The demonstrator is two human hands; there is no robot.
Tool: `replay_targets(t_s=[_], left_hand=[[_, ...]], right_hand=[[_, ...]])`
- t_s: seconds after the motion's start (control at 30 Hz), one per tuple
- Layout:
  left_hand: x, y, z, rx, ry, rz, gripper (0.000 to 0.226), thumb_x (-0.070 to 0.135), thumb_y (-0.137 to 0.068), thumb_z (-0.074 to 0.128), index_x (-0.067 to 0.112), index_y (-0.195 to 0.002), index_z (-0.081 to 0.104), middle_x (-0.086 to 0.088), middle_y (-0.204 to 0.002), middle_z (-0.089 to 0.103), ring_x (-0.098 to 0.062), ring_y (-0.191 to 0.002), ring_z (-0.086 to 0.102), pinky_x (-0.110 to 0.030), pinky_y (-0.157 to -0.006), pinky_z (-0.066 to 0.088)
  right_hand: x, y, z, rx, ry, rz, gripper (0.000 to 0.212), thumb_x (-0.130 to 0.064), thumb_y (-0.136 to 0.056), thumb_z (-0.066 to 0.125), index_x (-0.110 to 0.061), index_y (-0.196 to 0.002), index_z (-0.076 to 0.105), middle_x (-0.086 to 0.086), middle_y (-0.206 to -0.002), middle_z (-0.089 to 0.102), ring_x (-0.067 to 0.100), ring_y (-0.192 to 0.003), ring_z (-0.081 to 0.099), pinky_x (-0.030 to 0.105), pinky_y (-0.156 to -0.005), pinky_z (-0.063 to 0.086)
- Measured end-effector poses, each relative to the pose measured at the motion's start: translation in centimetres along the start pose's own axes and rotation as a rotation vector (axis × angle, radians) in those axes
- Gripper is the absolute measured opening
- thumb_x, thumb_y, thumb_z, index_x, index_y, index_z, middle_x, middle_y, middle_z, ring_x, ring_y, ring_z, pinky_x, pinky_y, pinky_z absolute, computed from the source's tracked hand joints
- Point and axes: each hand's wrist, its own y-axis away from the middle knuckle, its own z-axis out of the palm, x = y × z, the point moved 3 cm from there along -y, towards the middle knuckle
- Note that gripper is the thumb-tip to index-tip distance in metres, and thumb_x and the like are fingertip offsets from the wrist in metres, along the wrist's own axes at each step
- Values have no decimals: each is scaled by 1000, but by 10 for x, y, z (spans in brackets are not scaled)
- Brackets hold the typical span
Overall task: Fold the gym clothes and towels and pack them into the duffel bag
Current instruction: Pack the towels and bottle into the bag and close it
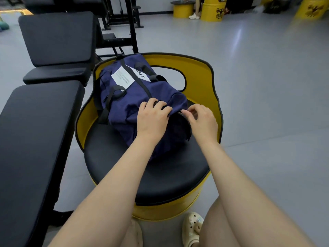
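A navy duffel bag (135, 97) is laid lengthwise on the black cushion of a yellow barrel seat (201, 73). Its near end is gripped by the left hand (152, 116), fingers curled over the fabric and black zipper strip. The right hand (202, 120) is held at the bag's end edge, fingertips bent and pinched on the fabric rim. Black padded benches (35, 122) are seen alongside.
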Motion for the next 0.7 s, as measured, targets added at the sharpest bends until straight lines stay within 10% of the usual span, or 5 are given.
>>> replay_targets(t_s=[0.33, 0.7], left_hand=[[-3, 0, 2, 38, 73, 25, 15, 20, -70, 79, 21, -84, 75, 3, -88, 71, -28, -87, 65, -34, -71, 47], [-3, 1, 3, 45, 112, -4, 15, 22, -73, 76, 20, -89, 76, 2, -91, 72, -27, -92, 64, -35, -75, 46]], right_hand=[[74, 21, 33, -529, 127, 408, 31, -27, -93, 62, -15, -121, 61, 8, -120, 65, 28, -109, 60, 36, -89, 49], [79, 26, 42, -567, -76, 530, 38, -37, -92, 62, -11, -119, 64, 7, -113, 64, 24, -107, 59, 33, -88, 48]])
